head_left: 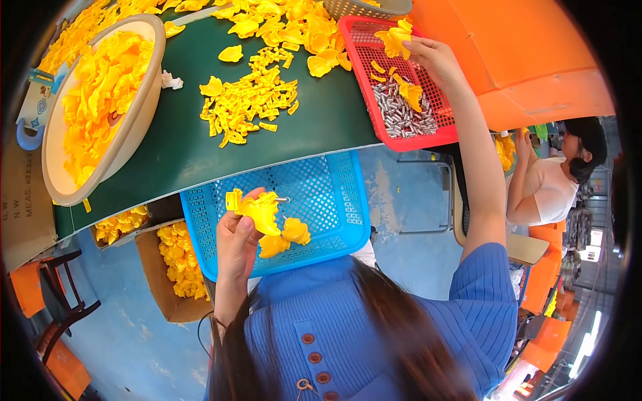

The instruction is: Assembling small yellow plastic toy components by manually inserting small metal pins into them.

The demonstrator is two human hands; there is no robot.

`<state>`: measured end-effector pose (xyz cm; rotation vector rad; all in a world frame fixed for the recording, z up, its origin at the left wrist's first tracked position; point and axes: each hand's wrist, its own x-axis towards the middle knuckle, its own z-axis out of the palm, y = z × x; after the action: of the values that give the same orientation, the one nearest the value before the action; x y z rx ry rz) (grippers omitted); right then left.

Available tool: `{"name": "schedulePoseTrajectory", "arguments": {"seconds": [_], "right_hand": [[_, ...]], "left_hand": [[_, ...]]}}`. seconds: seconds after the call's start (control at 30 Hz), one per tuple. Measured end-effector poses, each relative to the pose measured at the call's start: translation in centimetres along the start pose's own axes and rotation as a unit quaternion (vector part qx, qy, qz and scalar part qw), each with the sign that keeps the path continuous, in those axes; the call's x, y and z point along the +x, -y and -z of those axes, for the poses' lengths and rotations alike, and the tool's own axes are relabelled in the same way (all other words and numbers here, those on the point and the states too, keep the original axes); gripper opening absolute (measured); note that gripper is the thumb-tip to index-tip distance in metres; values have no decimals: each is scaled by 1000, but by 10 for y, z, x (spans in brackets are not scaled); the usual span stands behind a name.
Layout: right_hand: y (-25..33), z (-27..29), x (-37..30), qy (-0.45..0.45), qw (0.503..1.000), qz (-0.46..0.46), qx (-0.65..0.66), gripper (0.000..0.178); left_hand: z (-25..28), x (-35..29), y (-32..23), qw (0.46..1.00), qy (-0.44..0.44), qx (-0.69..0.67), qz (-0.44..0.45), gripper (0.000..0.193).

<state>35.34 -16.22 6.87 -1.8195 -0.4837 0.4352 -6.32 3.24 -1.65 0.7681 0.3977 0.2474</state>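
Observation:
My left hand [239, 242] is closed on a curved yellow plastic part [261, 212], above the blue basket [348, 230] at my lap. A short metal pin [283, 200] sticks out of the part's right side. Just beyond its lower edge are a rounded yellow piece [295, 231] and another yellow piece [273, 246]; whether these touch the held part I cannot tell. Farther off to the right, my right hand [438, 61] pinches a yellow plastic shell [395, 39] over the red basket [428, 142]. Loose metal pins [408, 120] and a few yellow pieces lie in that basket.
On the green table [321, 127] lie a pile of small yellow pieces [251, 100] and larger yellow shells [294, 27]. A beige basin [155, 67] of yellow parts stands left. Below it, a cardboard box [150, 267] holds more. Another person [545, 187] sits at the right.

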Motion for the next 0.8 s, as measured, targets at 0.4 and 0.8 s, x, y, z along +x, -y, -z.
{"name": "schedulePoseTrajectory", "arguments": {"seconds": [0.4,0.8], "right_hand": [[29,-20,-30,47,995,22,82,26],[66,-129,-24,182,981,19,65,31]], "left_hand": [[2,-1,4,1000,7,-14,3,53],[-6,0,2,999,28,-10,14,53]]}}
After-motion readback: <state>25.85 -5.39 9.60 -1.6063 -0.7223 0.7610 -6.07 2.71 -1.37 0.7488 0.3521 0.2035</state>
